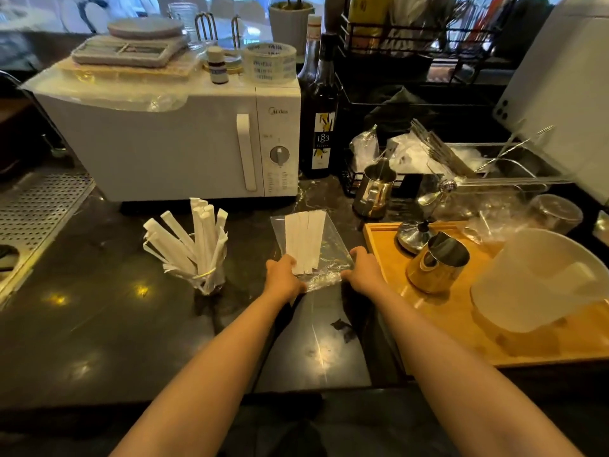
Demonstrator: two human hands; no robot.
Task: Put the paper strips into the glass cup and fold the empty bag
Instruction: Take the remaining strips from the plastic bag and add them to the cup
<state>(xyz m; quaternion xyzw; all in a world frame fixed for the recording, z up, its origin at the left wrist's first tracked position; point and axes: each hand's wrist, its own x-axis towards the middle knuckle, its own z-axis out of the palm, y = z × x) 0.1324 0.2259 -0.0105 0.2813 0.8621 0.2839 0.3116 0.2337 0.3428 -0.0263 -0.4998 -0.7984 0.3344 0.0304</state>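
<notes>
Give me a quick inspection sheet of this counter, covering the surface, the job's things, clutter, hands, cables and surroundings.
Surface: dark glossy counter, light reflections.
Job's things: glass cup already holds many paper strips; clear bag lies flat, white strips still inside.
Clutter: wooden tray with steel jugs, white bowl.
Hands: left hand and right hand grip the bag's near edge.
Cables: nothing seen.
Surroundings: white microwave, dark bottle, tape roll, perforated drain tray.
</notes>
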